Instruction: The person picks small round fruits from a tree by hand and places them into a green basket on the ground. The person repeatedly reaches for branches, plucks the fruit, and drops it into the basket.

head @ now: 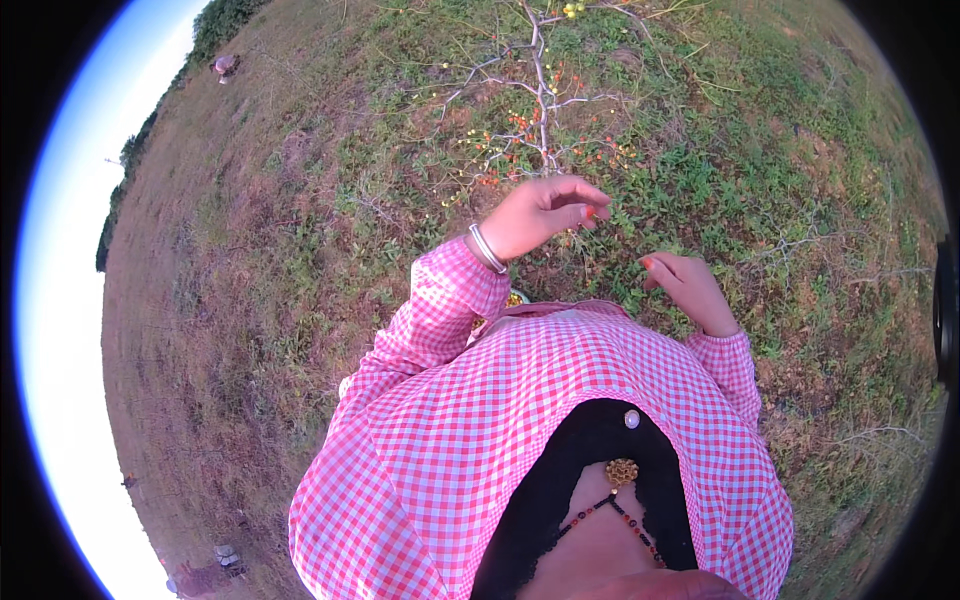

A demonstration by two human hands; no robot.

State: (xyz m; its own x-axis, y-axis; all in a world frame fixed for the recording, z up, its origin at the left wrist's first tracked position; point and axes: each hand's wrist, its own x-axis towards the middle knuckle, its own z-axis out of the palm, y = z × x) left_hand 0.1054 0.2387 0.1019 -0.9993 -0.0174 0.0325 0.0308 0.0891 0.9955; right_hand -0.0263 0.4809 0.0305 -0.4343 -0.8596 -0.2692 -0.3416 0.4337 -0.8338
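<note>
My left hand (541,215), with a silver bangle (487,248) at the wrist, is raised in front of my chest. Its fingers are bent and the thumb lies close to their tips; whether anything small is between them cannot be made out. Beyond it stands a nearly leafless plant with a pale stem (541,97) and many small round red, orange and yellow fruits (525,121). My right hand (688,287) hangs lower, to the right, over green weeds, its thumb pointing left and its other fingers mostly hidden. A container of yellow fruits (515,299) is partly visible below my left forearm.
Weeds and dry grass (262,300) cover the ground. Thin bare twigs (799,241) lie or stand at the right. Another person (224,67) is far off at the upper left. A pale object (226,555), too small to name, lies at the lower left.
</note>
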